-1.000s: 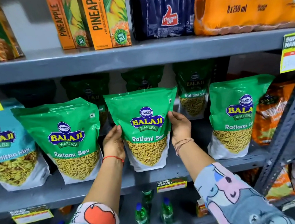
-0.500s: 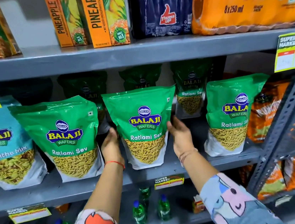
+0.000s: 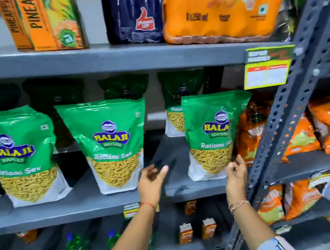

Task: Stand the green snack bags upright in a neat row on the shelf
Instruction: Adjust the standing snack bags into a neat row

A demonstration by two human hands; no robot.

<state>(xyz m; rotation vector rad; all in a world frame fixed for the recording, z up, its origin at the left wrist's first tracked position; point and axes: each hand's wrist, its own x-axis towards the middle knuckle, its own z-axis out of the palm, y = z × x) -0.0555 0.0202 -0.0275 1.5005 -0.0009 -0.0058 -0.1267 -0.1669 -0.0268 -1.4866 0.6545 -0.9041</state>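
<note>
Left hand (image 3: pixel 150 180) raised in front of the middle shelf (image 3: pixel 86 205), fingers loosely spread and empty, blurred, hovering in the gap between the middle green bag (image 3: pixel 111 146) and the right green bag (image 3: pixel 213 137), touching neither. Right hand (image 3: pixel 236 173) up at the lower right corner of the right green bag, fingers curled and slightly parted, fingertips at or just against the bag's edge; cannot tell whether gripping it. Red thread on the left wrist, pale threads on the right wrist, patterned sleeves at the bottom edge. Three green bags upright along the front of the middle shelf: left green bag (image 3: pixel 21 157), middle one close beside it, right one set well apart across a bare stretch of shelf. More green bags (image 3: pixel 175 102) standing behind in shadow. Orange snack bags (image 3: pixel 252 132) just to the right of the right green bag, beside a perforated grey post (image 3: pixel 293 96). Yellow price tag (image 3: pixel 266 70) hanging from the upper shelf edge. Above, juice cartons (image 3: pixel 47 20), a dark bottle pack (image 3: pixel 136 14) and an orange pack (image 3: pixel 224 5). Below, small green bottles (image 3: pixel 75 247) and little cartons (image 3: pixel 185 233).
</note>
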